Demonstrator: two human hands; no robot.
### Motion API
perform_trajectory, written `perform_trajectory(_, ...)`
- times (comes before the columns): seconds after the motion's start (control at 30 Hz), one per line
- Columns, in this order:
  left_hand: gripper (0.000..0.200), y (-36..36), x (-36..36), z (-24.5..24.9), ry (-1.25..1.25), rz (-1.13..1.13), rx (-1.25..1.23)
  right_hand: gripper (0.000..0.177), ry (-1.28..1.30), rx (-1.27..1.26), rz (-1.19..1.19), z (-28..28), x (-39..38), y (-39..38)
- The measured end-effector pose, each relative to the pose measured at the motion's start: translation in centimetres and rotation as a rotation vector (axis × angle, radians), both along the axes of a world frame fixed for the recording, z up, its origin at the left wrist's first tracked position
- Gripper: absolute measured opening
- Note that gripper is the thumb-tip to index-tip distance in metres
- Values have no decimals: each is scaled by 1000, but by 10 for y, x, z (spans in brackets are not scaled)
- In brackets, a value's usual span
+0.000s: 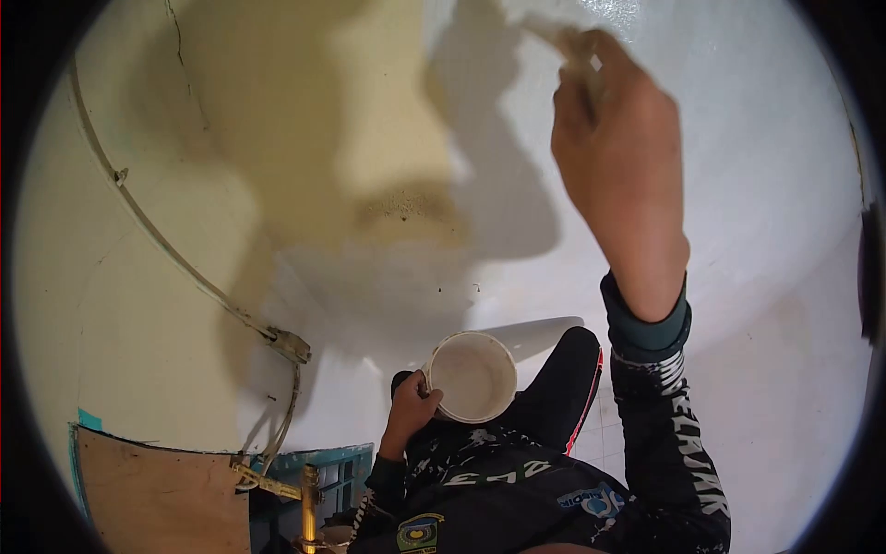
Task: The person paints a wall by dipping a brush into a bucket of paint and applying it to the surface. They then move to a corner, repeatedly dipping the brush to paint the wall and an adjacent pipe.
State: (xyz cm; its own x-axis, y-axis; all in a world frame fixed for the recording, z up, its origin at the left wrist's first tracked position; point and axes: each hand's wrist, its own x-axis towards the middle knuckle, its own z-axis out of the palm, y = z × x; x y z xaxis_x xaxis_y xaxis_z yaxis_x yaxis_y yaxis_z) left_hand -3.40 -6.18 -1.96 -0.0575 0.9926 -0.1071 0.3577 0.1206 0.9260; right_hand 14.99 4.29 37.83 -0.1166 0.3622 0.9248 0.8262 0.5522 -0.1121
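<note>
My right hand point(628, 138) is raised high against the wall, its fingers closed round a paintbrush point(552, 35) whose head points up and left. The bristles are blurred and partly merge with the shadow. Low in front of my body, my left hand point(412, 406) grips the rim of a round white bucket point(472, 377) at its left side. Pale residue coats the inside of the bucket. The wall point(738, 175) is white around my right hand, with a yellowish-cream area point(388, 120) to the left of it.
A cable point(148, 208) runs down the left wall to a small box point(291, 345). At lower left are a brown wooden panel point(157, 489), a teal frame point(346, 454) and a gold-coloured post point(310, 508). A dark object point(870, 272) is at the right edge.
</note>
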Motion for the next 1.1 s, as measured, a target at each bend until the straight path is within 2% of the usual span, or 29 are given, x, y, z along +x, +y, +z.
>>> perform_trajectory(0.03,23,0,0,2,-16,10,-2,15,-2,-6,2,0,-2,5)
perform_trajectory(0.1,23,2,1,4,-28,21,-6,22,-20,150,-77,-4,-9,17)
perform_trajectory(0.13,23,2,2,4,-49,31,-6,36,-71,111,-113,-19,-14,27)
perform_trajectory(0.2,23,1,2,2,-67,44,-11,45,-102,-9,-238,-66,-29,42)
perform_trajectory(0.27,23,2,1,-3,0,37,45,59,-177,-144,-233,-121,-31,48)
perform_trajectory(0.33,23,2,-2,-6,5,33,35,58,-317,27,-274,-178,-24,49)
perform_trajectory(0.4,24,1,-4,-4,11,32,26,57,-266,-324,-228,-208,-30,24)
perform_trajectory(0.5,24,-2,-7,0,12,35,-24,58,-241,-432,-201,-268,-30,9)
perform_trajectory(0.57,25,-4,-10,-7,52,25,-16,64,-290,-687,-222,-294,-30,-1)
perform_trajectory(0.6,25,-5,-8,-1,56,25,-19,64,-286,-690,-220,-297,-29,-5)
perform_trajectory(0.67,25,-8,-5,12,-85,40,-80,55,-193,-919,-136,-300,-26,-12)
perform_trajectory(0.7,25,-9,-6,9,-84,40,-80,55,-192,-919,-136,-301,-23,-13)
perform_trajectory(0.77,25,-7,-7,-6,12,43,30,43,-114,-1042,-23,-304,-16,-13)
perform_trajectory(0.8,25,-5,-8,-16,10,43,32,43,-115,-1039,-25,-306,-15,-9)
perform_trajectory(0.87,26,-4,-8,-32,-74,48,-23,32,-62,-1022,47,-305,-14,2)
perform_trajectory(0.9,26,-5,-7,-29,-76,47,-25,32,-64,-1025,45,-297,-14,8)
perform_trajectory(0.97,30,-3,-5,-18,-43,31,-34,17,-8,-938,68,-270,-18,21)
perform_trajectory(1.1,28,-2,-4,-4,57,-8,-12,17,29,-791,110,-215,-19,20)
